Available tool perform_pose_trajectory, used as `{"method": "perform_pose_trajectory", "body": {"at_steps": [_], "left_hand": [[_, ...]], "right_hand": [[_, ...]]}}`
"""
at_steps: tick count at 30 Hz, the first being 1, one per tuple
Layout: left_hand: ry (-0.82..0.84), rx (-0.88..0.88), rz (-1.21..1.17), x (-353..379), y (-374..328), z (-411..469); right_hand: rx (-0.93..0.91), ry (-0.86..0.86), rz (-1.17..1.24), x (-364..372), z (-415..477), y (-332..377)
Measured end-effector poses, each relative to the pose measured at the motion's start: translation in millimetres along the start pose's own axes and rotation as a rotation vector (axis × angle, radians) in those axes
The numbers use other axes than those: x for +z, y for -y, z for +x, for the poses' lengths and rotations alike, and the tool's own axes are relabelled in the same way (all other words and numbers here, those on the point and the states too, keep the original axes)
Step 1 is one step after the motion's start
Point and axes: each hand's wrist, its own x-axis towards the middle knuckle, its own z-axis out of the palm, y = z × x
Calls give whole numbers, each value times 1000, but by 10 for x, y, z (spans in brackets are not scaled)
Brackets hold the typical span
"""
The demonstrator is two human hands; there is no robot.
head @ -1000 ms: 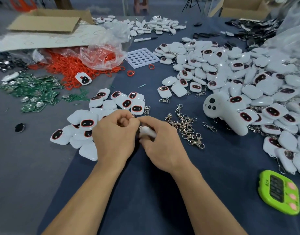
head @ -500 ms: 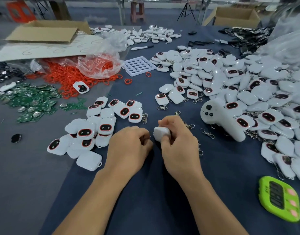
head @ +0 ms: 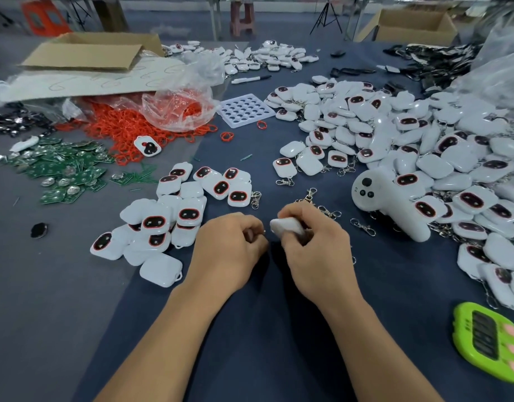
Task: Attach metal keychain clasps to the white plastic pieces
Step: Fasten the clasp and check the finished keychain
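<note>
A green timer (head: 492, 345) lies at four o'clock on the tabletop (head: 264, 329), green circuit boards (head: 58, 169) at nine, orange rings (head: 125, 132) at ten, a cardboard box (head: 90, 53) at eleven.

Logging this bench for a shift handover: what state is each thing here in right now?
white plastic piece: gripped in right hand.
left hand: fist closed, something small pinched.
loose metal clasps: lying unattached on the cloth.
plastic bag: open, red rings spilled out.
cardboard box: flaps open.
green timer: display unreadable.
</note>
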Motion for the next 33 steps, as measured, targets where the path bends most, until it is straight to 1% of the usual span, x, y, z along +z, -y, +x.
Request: {"method": "perform_pose_trajectory", "body": {"at_steps": [2,5,9,14,20,25,33], "left_hand": [[7,16,0,-9,3,0],[40,47,-1,-27,2,-12],[82,57,-18,-53,-26,-38],[62,56,-42,-54,-32,-46],[40,69,-3,-42,-19,-56],[47,74,-11,-54,-27,-60],[70,101,12,-80,-45,-67]], "right_hand": [[26,28,42,21,46,-2],[57,81,20,57,64,-15],[84,59,81,26,72,-22],[114,38,138,30,62,-48],[48,83,76,30,71,-51],[98,42,113,26,84,-97],[134,64,114,24,114,-92]]}}
